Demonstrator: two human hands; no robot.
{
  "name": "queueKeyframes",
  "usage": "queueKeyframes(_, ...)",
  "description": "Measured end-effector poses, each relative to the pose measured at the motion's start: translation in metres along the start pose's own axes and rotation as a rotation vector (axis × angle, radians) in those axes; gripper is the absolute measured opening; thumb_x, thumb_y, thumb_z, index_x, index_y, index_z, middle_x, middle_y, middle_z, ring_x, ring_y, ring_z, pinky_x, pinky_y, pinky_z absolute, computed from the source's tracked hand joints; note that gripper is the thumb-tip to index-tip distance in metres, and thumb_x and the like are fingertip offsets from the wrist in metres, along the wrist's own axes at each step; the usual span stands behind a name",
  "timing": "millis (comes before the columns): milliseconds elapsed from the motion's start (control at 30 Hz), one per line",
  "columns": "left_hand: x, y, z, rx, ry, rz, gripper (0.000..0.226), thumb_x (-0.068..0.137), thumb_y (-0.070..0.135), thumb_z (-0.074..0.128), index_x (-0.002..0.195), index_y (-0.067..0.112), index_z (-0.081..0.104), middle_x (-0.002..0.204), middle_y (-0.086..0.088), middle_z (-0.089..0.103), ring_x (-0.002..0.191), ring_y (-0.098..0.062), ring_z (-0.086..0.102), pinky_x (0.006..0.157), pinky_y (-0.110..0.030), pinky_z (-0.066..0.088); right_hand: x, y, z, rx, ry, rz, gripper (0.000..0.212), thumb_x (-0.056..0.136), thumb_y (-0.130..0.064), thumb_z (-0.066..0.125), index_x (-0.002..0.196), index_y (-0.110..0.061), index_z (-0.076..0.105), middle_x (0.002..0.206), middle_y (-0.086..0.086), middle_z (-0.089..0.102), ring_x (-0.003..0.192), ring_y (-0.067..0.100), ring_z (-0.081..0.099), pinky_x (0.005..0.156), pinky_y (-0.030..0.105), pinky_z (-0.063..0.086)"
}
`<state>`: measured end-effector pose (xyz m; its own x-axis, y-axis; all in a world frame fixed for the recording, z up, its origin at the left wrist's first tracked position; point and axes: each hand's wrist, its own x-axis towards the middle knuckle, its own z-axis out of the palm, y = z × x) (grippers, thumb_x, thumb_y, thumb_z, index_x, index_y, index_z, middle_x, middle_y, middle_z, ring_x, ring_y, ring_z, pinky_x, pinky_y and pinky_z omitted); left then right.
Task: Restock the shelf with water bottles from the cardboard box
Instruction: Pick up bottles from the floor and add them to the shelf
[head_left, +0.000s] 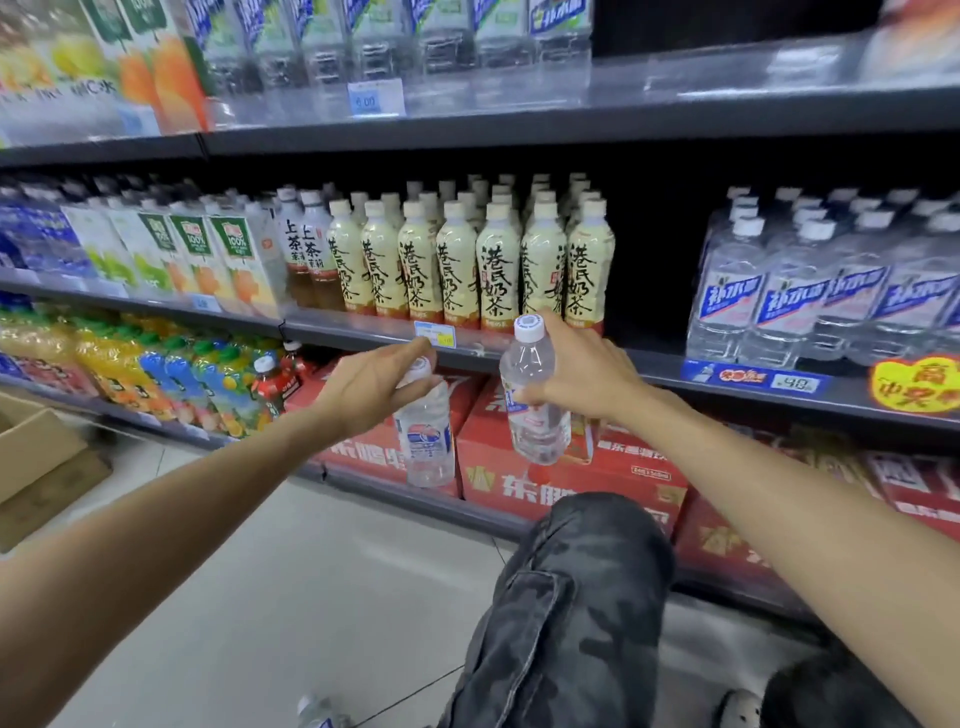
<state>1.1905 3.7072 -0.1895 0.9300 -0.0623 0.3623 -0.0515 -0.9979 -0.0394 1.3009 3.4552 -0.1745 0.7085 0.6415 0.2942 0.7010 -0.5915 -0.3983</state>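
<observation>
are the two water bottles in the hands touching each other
Apart. The head view shows red cartons between the left hand's bottle and the right hand's bottle.

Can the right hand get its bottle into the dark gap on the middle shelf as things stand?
Probably yes. The right hand holds its water bottle just below the empty gap between the milk tea bottles and the stocked water bottles; nothing blocks it.

Cream bottles read "港民奶茶"; juice cartons "100%"; price tag "40".
</observation>
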Motion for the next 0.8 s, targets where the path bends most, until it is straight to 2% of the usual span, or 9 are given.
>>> queueKeyframes(67,0.018,0.014,-0.012,0.013,0.058,0.071,0.035,0.093,0.062,0.033,0.103,0.029,0.041,0.088,0.004,0.065,0.062,-0.017,0.056,0.044,-0.026,0.031,-0.003,0.01,-0.021,0.006,0.038,0.025,0.089,0.059,-0.056,0.076,0.131,-0.033,0.029,0.101,-0.006,0.058,0.09,0.025,0.059,0.072,0.037,0.048)
queueKeyframes(133,0.037,0.029,-0.022,0.012,0.104,0.145,0.042,0.094,0.064,0.027,0.104,0.027,0.042,0.085,0.004,0.062,0.06,-0.015,0.052,0.042,-0.026,0.035,-0.007,0.021,-0.041,0.008,0.097,0.053,0.09,0.059,-0.057,0.076,0.133,-0.031,0.031,0.094,-0.009,0.058,0.086,0.023,0.059,0.068,0.035,0.046)
queueKeyframes(200,0.058,0.046,-0.029,0.019,0.115,0.203,0.046,0.095,0.064,0.027,0.11,0.025,0.045,0.089,0.004,0.062,0.063,-0.015,0.054,0.046,-0.029,0.043,-0.012,0.033,-0.061,0.004,0.149,0.081,0.085,0.061,-0.056,0.075,0.13,-0.03,0.033,0.089,-0.007,0.059,0.082,0.024,0.058,0.064,0.034,0.042)
queueKeyframes(300,0.089,0.072,-0.036,0.015,0.121,0.275,0.046,0.095,0.063,0.028,0.113,0.025,0.046,0.094,0.002,0.063,0.064,-0.013,0.051,0.05,-0.029,0.046,-0.022,0.054,-0.088,-0.002,0.209,0.124,0.078,0.064,-0.053,0.075,0.125,-0.029,0.034,0.088,-0.004,0.06,0.083,0.026,0.056,0.067,0.036,0.045)
queueKeyframes(433,0.127,0.108,-0.046,-0.038,0.128,0.346,0.038,0.094,0.063,0.032,0.108,0.03,0.045,0.098,0.008,0.062,0.067,-0.009,0.047,0.053,-0.026,0.038,-0.04,0.083,-0.123,-0.023,0.273,0.173,0.072,0.069,-0.049,0.074,0.125,-0.028,0.034,0.093,-0.001,0.062,0.084,0.027,0.057,0.065,0.035,0.041)
queueKeyframes(533,0.152,0.138,-0.054,-0.098,0.124,0.376,0.041,0.092,0.069,0.027,0.104,0.034,0.043,0.092,0.015,0.054,0.069,-0.008,0.047,0.06,-0.033,0.045,-0.053,0.104,-0.151,-0.041,0.311,0.204,0.071,0.071,-0.046,0.074,0.126,-0.029,0.032,0.096,-0.002,0.06,0.093,0.028,0.057,0.069,0.036,0.04)
queueKeyframes(667,0.184,0.182,-0.061,-0.134,0.142,0.458,0.034,0.092,0.067,0.034,0.099,0.035,0.039,0.088,0.019,0.05,0.072,-0.008,0.051,0.059,-0.032,0.042,-0.07,0.131,-0.189,-0.089,0.368,0.232,0.076,0.073,-0.045,0.074,0.133,-0.026,0.03,0.096,-0.002,0.055,0.094,0.029,0.056,0.068,0.037,0.044)
queueKeyframes(800,0.215,0.222,-0.063,-0.143,0.17,0.501,0.037,0.09,0.064,0.044,0.104,0.03,0.041,0.094,0.018,0.052,0.072,-0.006,0.043,0.058,-0.032,0.041,-0.087,0.158,-0.218,-0.145,0.445,0.248,0.064,0.071,-0.041,0.076,0.114,-0.025,0.03,0.093,-0.003,0.055,0.086,0.03,0.056,0.062,0.034,0.036)
